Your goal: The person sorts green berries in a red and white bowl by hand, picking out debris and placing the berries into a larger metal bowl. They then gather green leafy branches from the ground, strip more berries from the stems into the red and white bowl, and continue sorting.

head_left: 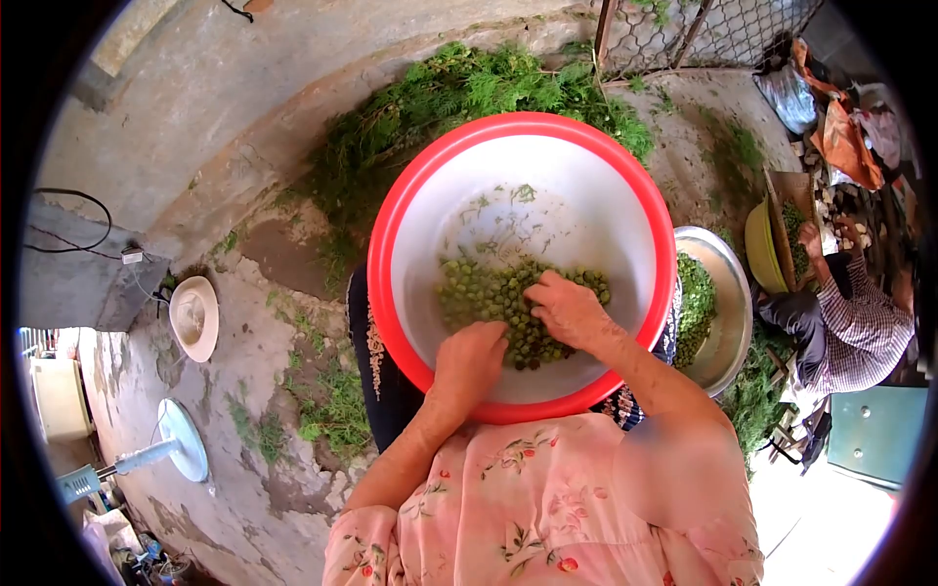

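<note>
A large white basin [532,210] with a red rim rests on my lap. In its bottom lies a heap of small, round green cones [518,293], with bits of leaf scattered on the white beyond. My left hand [474,356] is closed at the near left of the heap, fingers bent down among the cones. At the heap's right side, my right hand [567,305] has its fingers curled together over the cones. What either hand pinches is hidden under the fingers.
A metal bowl [733,313] of green pieces stands right of the basin. Feathery green branches [489,83] lie beyond it. At the right another person [850,322] reaches toward a yellow-green basin [762,244]. Leftward are a straw hat [193,317] and a fan [183,439].
</note>
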`<act>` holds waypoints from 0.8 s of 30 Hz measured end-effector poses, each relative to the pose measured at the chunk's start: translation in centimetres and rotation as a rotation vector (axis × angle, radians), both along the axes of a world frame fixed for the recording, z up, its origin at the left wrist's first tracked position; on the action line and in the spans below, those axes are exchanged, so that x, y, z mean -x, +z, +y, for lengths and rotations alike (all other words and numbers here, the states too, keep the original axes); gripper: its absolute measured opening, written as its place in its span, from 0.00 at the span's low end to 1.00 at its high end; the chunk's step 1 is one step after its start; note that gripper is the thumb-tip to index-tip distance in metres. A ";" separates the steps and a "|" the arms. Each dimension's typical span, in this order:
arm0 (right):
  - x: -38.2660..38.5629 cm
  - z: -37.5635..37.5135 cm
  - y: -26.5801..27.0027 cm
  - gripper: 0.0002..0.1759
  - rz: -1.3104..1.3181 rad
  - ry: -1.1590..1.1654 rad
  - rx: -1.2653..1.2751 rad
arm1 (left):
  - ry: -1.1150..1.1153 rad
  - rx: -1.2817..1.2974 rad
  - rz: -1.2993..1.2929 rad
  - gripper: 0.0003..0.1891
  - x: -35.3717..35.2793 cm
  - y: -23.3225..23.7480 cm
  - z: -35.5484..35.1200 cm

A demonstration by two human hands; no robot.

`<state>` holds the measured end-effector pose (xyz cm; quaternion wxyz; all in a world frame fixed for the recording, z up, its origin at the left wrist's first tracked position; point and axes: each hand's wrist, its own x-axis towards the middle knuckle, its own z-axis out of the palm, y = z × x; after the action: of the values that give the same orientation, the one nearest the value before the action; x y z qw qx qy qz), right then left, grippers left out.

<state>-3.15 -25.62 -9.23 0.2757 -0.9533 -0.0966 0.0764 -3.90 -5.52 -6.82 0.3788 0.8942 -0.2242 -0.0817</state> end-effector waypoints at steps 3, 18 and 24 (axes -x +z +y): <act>-1.0 1.7 0.6 0.11 -0.084 0.012 -0.028 | 0.046 0.080 -0.076 0.08 0.0 -1.1 0.0; -3.9 7.6 -1.4 0.19 -0.376 0.138 -0.062 | 0.475 0.766 0.275 0.08 -0.6 -0.9 0.7; 0.6 6.0 0.7 0.15 -0.058 0.128 -0.143 | 0.516 0.849 0.359 0.09 -1.1 -0.2 1.0</act>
<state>-3.78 -19.66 -8.50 0.3347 -0.9249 -0.1707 0.0590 -2.84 -4.54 -7.07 0.7479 0.6601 0.0584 -0.0396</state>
